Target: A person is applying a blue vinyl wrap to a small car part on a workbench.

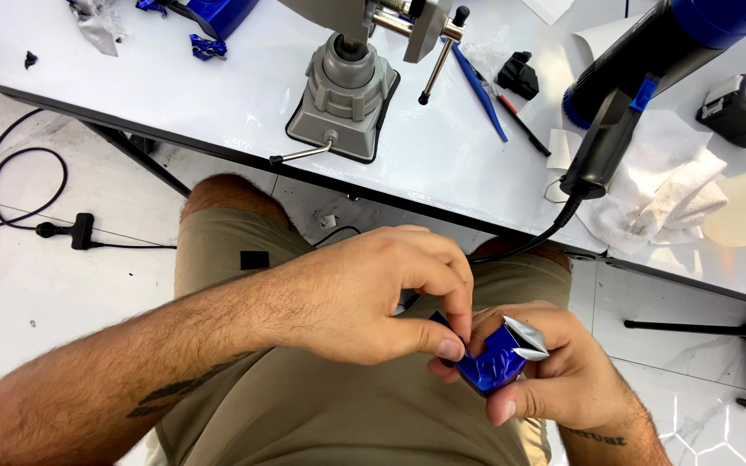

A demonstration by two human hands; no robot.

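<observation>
Blue and crumpled, the foil piece [492, 364] sits over our lap, below the tabletop's [218, 103] near edge, not on it. Our right hand [554, 380] has its grip closed around the piece, cradling it from beneath so it stays steady, a silvery flap sticking up at its top. Our left hand [373, 293] comes across with thumb and forefinger pinched on the piece's upper edge, a fine grip suited to working thin foil. On the tabletop, a grey vise [347, 86] stands at the near edge, and a heat gun [641, 78] lies toward the right, its cord dropping over the edge, beside a white cloth [675, 190].
</observation>
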